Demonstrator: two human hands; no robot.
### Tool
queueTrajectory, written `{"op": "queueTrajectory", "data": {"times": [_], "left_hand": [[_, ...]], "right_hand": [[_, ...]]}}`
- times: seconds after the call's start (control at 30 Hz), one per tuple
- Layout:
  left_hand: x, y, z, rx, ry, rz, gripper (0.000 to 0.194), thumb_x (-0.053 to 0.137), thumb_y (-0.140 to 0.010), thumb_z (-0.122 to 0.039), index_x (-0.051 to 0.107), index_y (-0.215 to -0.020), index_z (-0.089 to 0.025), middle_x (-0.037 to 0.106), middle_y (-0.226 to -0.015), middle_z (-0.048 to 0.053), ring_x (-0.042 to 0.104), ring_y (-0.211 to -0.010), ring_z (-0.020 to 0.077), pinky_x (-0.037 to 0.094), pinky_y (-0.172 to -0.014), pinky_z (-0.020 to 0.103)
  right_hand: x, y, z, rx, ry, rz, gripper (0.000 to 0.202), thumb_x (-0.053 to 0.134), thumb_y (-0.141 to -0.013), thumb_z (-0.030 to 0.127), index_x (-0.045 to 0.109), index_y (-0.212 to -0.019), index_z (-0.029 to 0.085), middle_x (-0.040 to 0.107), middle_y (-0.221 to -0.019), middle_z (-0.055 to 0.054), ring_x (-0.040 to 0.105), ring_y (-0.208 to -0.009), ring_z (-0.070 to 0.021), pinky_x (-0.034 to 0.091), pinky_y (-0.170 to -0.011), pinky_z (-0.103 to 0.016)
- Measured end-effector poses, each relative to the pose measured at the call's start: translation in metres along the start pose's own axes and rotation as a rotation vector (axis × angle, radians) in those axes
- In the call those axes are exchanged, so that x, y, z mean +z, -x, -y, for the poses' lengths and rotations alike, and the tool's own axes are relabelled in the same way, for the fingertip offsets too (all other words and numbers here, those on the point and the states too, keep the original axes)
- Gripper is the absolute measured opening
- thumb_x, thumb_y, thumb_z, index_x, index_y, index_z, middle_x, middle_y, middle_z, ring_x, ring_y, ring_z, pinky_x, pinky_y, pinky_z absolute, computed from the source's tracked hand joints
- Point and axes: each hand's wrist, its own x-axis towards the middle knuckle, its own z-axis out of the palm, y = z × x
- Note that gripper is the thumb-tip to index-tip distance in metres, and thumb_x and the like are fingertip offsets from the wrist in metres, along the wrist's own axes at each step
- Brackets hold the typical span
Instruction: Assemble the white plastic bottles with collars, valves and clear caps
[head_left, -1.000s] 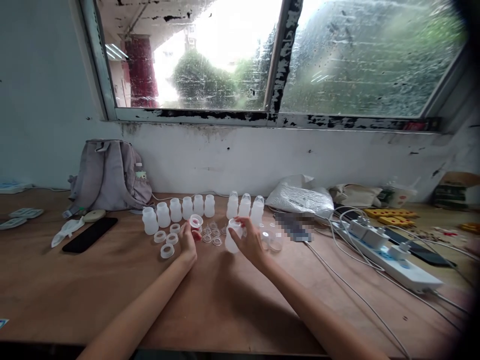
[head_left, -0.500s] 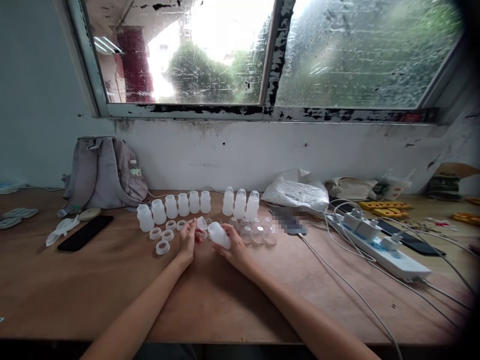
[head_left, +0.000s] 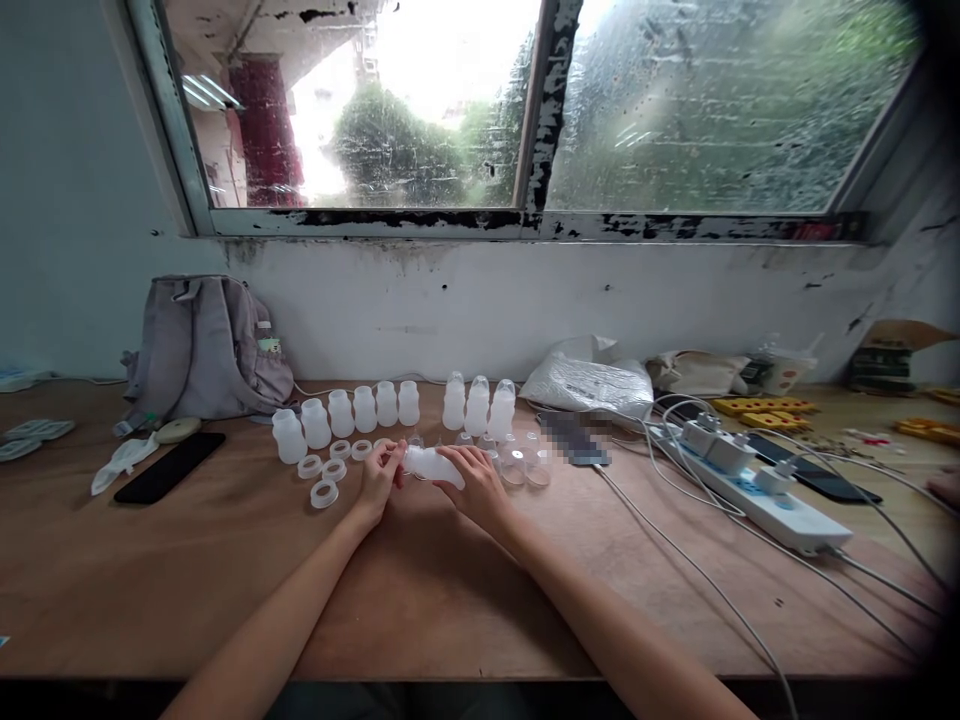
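My right hand [head_left: 478, 490] wraps round a frosted white baby bottle [head_left: 435, 466], tilted with its mouth to the left. At that mouth, the fingers of my left hand [head_left: 381, 478] pinch a white collar ring, mostly hidden by the fingers. Ring and bottle meet end to end. Left of my left hand lie several loose white collar rings [head_left: 324, 494]. Behind them stands a row of open frosted bottles [head_left: 340, 411]. Farther right are three capped bottles [head_left: 477, 406]. Clear domed caps [head_left: 514, 466] sit close beyond my right hand, partly covered by it.
A grey backpack [head_left: 214, 345] leans on the wall at the left, with a black phone [head_left: 171, 468] before it. To the right are a silver plastic bag [head_left: 589, 383], a charging phone [head_left: 574, 438], and a white power strip [head_left: 780, 510] with trailing cables.
My hands have come together: the bottle, held apart and tilted before, has turned flatter, and its mouth now meets the white ring in my left hand. The view has shifted slightly.
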Motion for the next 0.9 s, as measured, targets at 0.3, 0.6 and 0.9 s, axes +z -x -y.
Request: {"op": "queueTrajectory", "data": {"times": [0.3, 0.6, 0.9], "left_hand": [[-0.003, -0.002, -0.003, -0.065, 0.105, 0.086, 0.032, 0.064, -0.066, -0.031, 0.062, -0.095, -0.018, 0.060, -0.090, 0.005, 0.057, -0.070, 0.0129, 0.045, -0.055, 0.020], [-0.007, -0.009, 0.006, -0.158, 0.257, 0.096, 0.045, 0.071, -0.060, -0.020, 0.055, -0.102, -0.016, 0.062, -0.084, 0.004, 0.058, -0.079, 0.0134, 0.045, -0.069, 0.023], [-0.006, -0.009, 0.007, -0.255, 0.334, 0.066, 0.033, 0.071, -0.059, -0.016, 0.060, -0.089, -0.014, 0.061, -0.075, 0.002, 0.058, -0.068, 0.0100, 0.045, -0.065, 0.021]], "right_hand": [[-0.001, -0.002, 0.000, 0.184, -0.220, 0.016, 0.038, 0.058, -0.074, 0.036, 0.054, -0.109, 0.020, 0.055, -0.094, -0.007, 0.054, -0.084, -0.0204, 0.045, -0.073, -0.034], [0.002, -0.001, -0.003, 0.153, -0.184, 0.008, 0.039, 0.059, -0.073, 0.037, 0.054, -0.109, 0.021, 0.055, -0.094, -0.008, 0.053, -0.087, -0.0210, 0.044, -0.077, -0.035], [-0.003, -0.004, 0.000, 0.328, -0.428, 0.049, 0.036, 0.059, -0.070, 0.044, 0.062, -0.097, 0.019, 0.059, -0.086, -0.007, 0.056, -0.078, -0.0204, 0.046, -0.070, -0.034]]}}
